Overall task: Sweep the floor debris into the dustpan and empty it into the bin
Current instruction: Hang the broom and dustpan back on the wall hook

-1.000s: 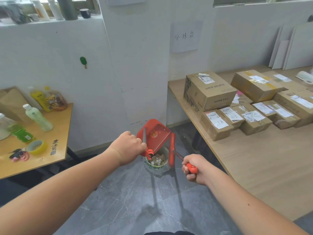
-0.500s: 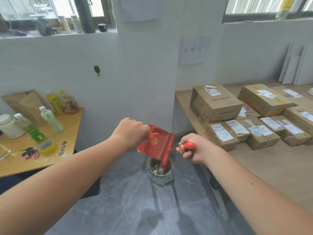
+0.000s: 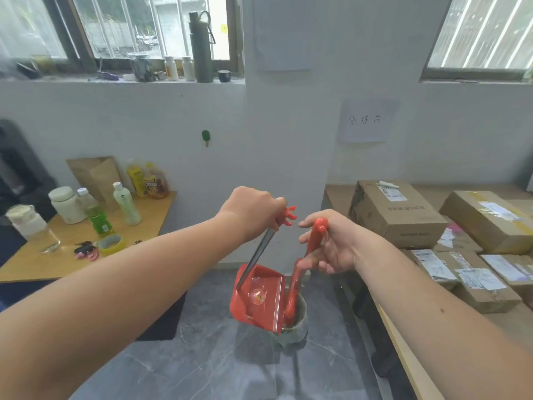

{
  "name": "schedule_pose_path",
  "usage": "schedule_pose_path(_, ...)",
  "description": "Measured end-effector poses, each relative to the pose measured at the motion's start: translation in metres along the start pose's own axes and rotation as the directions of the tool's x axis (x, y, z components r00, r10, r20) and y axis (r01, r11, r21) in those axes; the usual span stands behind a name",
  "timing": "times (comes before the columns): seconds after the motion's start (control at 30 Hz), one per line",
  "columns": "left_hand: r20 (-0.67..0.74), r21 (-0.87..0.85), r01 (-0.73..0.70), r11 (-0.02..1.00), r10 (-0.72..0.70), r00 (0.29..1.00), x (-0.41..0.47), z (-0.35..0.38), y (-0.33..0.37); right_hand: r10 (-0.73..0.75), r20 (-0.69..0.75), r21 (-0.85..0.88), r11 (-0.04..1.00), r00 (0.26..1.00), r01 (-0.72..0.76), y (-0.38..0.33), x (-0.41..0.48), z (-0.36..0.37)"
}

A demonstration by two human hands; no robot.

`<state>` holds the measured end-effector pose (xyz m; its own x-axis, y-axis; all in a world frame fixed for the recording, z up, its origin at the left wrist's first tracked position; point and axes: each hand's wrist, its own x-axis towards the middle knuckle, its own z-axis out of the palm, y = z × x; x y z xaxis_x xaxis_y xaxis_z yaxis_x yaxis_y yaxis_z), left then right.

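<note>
At the far left a wooden table [image 3: 72, 264] carries a white jar [image 3: 65, 204], a green drink bottle [image 3: 96, 216], a pale green bottle [image 3: 126, 203] and a roll of tape [image 3: 111, 244], with a brown paper bag [image 3: 96, 176] leaning on the wall behind them. Moving right, the left hand [image 3: 251, 212] is closed in a fist around the top of the dustpan's metal handle, the red clip end poking out past the knuckles. The handle slants down to the red dustpan [image 3: 258, 295], which hangs tilted, its open edge just over the rim of the small bin [image 3: 297, 327] on the grey floor tiles. Beside it, the red broom [image 3: 294, 287] stands nearly upright with its lower end inside the bin. The right hand [image 3: 331, 243] holds the broom's rounded top loosely: thumb and forefinger pinch the handle while the other fingers are spread and slack. Further right, cardboard parcels [image 3: 395, 212] with shipping labels are stacked on a long wooden bench [image 3: 398, 342].
</note>
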<state>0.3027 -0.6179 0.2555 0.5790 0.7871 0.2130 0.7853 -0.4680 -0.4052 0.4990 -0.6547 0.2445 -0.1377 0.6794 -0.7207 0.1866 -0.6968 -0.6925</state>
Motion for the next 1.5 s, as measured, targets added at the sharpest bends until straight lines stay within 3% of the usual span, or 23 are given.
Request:
schedule_pose_path(0.23, -0.008, -0.118, 0.166, 0.979, -0.168, 0.986, 0.005, -0.019, -0.018, -0.116, 0.001, 0.032, 0.993, 0.993, 0.115, -0.039, -0.021, -0.001)
schedule_pose_path(0.37, -0.048, -0.095, 0.214, 0.972, -0.219, 0.974, 0.004, -0.025, -0.03, -0.24, 0.035, 0.015, 0.971, 0.97, 0.24, -0.055, -0.026, -0.002)
schedule_pose_path(0.53, -0.072, -0.08, 0.291, 0.954, -0.296, 0.952, 0.003, -0.037, -0.054, -0.356, 0.155, -0.207, 0.9, 0.921, 0.383, -0.077, -0.034, 0.008)
schedule_pose_path(0.6, -0.077, -0.057, 0.324, 0.944, -0.328, 0.942, 0.003, -0.043, -0.066, -0.405, 0.133, -0.336, 0.84, 0.905, 0.425, -0.088, -0.038, 0.02)
schedule_pose_path(0.7, -0.021, -0.059, 0.397, 0.916, -0.399, 0.917, 0.002, -0.052, -0.084, -0.493, 0.03, -0.395, 0.794, 0.87, 0.463, -0.106, -0.039, 0.04)
schedule_pose_path(0.93, 0.128, -0.207, 0.551, 0.808, -0.536, 0.834, -0.002, -0.055, -0.137, -0.733, -0.104, -0.239, 0.674, 0.672, 0.699, -0.155, -0.028, 0.075)
schedule_pose_path(1.1, 0.079, -0.309, 0.55, 0.776, -0.555, 0.828, -0.008, -0.047, -0.175, -0.871, -0.076, -0.22, 0.49, 0.486, 0.844, -0.184, -0.01, 0.1)
schedule_pose_path(1.23, 0.069, -0.365, 0.554, 0.748, -0.572, 0.817, -0.013, -0.039, -0.212, -0.929, -0.075, -0.084, 0.369, 0.364, 0.925, -0.207, 0.005, 0.127)
schedule_pose_path(1.37, 0.039, -0.403, 0.528, 0.748, -0.562, 0.826, -0.015, -0.032, -0.244, -0.943, -0.058, 0.1, 0.321, 0.327, 0.942, -0.233, 0.013, 0.164)
schedule_pose_path(1.5, 0.036, -0.421, 0.507, 0.752, -0.545, 0.838, -0.014, -0.03, -0.269, -0.951, -0.005, 0.139, 0.307, 0.31, 0.942, -0.256, 0.029, 0.202)
